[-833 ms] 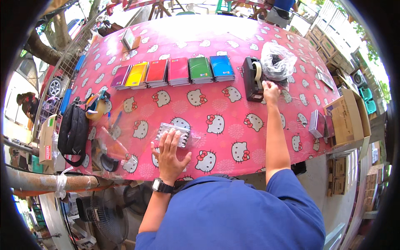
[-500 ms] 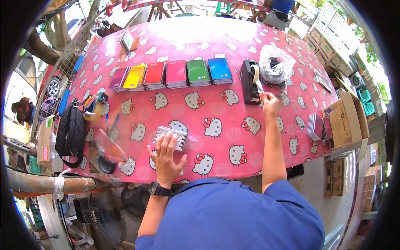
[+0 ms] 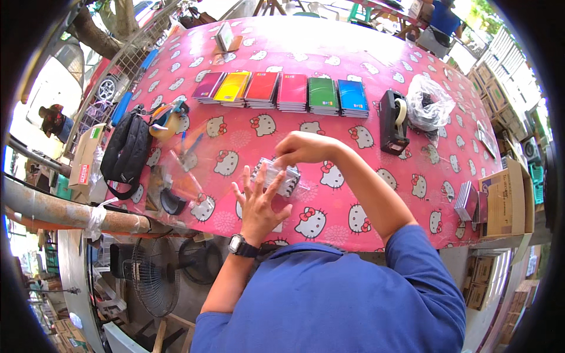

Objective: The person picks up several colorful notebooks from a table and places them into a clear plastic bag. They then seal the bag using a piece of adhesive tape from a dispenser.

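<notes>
A small spiral notebook bundle point(image 3: 288, 183) in a clear plastic wrapper lies on the table in front of me. My left hand point(image 3: 259, 212) rests on its near left side, fingers spread and open, holding nothing. Over the bundle's far edge bends my right hand point(image 3: 306, 148), its fingers pinched together and pointing down. The strip of tape it drew from the dispenser is mostly hidden by the fingers. To the far right stands a black tape dispenser point(image 3: 393, 123) with a roll in it.
Beyond my hands runs a row of coloured notebook stacks, including a yellow one point(image 3: 232, 87) and a blue one point(image 3: 353, 96). A black bag point(image 3: 126, 153) lies at left. At right are a clear plastic bag point(image 3: 429, 103), purple notebooks point(image 3: 466, 201) and a cardboard box point(image 3: 503, 203).
My right hand has left the tape dispenser and come left to the wrapped notebook bundle. My left hand stays on the bundle. The whole view has shifted, moving the table's things rightward.
</notes>
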A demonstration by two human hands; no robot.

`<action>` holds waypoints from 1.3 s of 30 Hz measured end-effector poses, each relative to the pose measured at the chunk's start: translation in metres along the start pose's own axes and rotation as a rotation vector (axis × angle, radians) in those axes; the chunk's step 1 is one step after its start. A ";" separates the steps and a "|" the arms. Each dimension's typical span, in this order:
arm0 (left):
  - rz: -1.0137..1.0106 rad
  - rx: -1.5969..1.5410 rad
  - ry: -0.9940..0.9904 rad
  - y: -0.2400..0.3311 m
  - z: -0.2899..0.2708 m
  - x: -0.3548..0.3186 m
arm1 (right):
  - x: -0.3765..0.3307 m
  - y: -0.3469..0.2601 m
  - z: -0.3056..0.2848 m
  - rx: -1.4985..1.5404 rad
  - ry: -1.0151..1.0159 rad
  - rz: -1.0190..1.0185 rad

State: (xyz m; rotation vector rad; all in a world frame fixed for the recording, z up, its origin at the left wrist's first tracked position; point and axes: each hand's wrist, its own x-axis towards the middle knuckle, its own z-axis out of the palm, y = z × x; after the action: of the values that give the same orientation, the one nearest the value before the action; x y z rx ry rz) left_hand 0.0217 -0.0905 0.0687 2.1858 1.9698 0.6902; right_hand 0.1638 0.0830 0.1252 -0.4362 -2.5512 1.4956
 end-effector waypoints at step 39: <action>0.101 -1.242 -0.175 0.005 0.012 0.058 | -0.101 0.003 0.083 0.498 0.785 -0.149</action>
State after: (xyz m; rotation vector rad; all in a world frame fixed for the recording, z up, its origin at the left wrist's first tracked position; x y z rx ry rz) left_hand 0.0337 -0.0329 0.0744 1.4406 0.8536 1.2180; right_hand 0.2369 -0.0165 0.0837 -0.5885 -1.5275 1.4477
